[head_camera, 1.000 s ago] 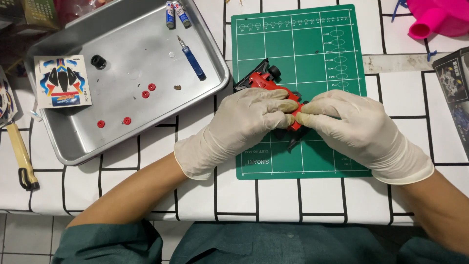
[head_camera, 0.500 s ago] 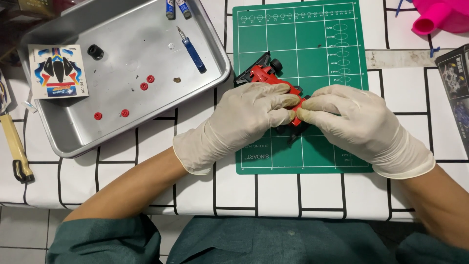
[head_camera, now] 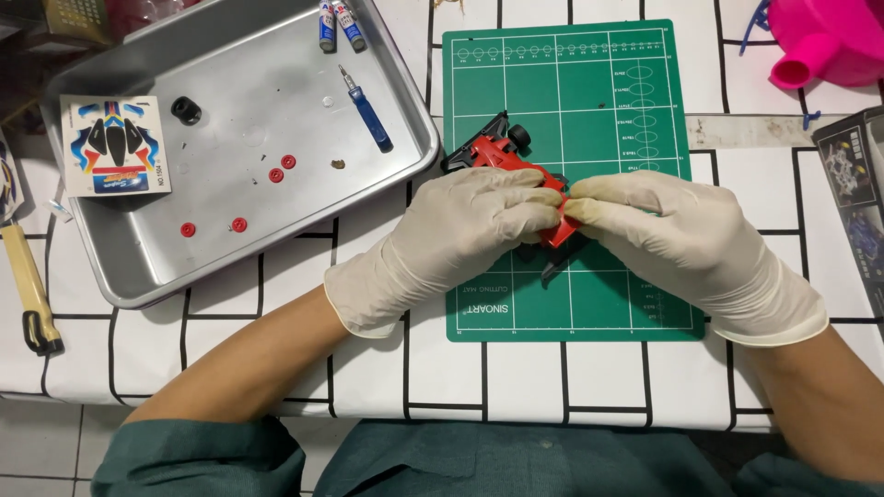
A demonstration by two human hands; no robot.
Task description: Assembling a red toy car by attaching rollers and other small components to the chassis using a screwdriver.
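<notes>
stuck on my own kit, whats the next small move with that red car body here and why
Probably press the red car body down a little further: both gloved hands, left hand and right hand, pinch it over the green cutting mat.

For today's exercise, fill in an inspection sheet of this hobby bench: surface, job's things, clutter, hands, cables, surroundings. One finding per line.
Surface: white tablecloth with black grid lines; green cutting mat on it.
Job's things: small red and black plastic model car, held over the mat.
Clutter: grey metal tray with four small red round parts, blue-handled screwdriver, black ring, sticker sheet, two batteries.
Hands: left hand and right hand, both in white gloves, grip the car.
Cables: nothing seen.
Surroundings: pink plastic container; wooden-handled tool.
</notes>
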